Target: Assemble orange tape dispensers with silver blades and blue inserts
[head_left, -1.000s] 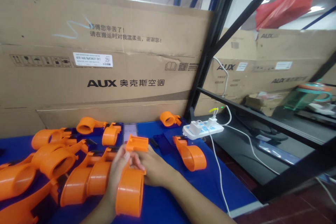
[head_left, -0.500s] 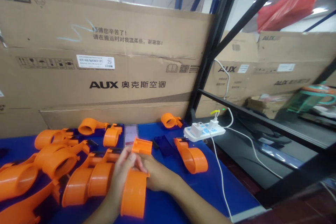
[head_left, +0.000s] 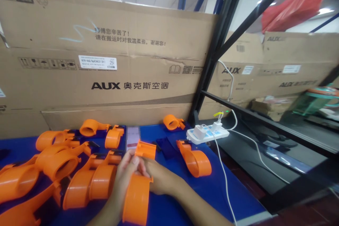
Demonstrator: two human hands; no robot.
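Observation:
An orange plastic tape dispenser (head_left: pixel 136 197) is held in front of me, its wide ring toward me and its narrower end pointing away. My left hand (head_left: pixel 127 166) wraps its neck from the left, thumb on top. My right hand (head_left: pixel 156 174) closes on the same neck from the right; most of its fingers are hidden behind the dispenser and the left hand. Left of my hands lie several more orange dispensers (head_left: pixel 103 182) with black parts at their ends. Another dispenser (head_left: pixel 200 164) rests on the right, and a further one (head_left: pixel 172 122) sits at the back.
The blue tabletop (head_left: pixel 227 196) ends at a pale edge on the right. A white power strip (head_left: pixel 208 133) with plugs and cables lies near a black metal frame (head_left: pixel 219 35). A large cardboard box (head_left: pixel 132 60) stands behind. A phone-like object (head_left: pixel 133 137) lies beyond my hands.
The view has shifted slightly. Both hands and the held dispenser sit a little lower and farther right in view, with the grip unchanged. The other dispensers stay in place.

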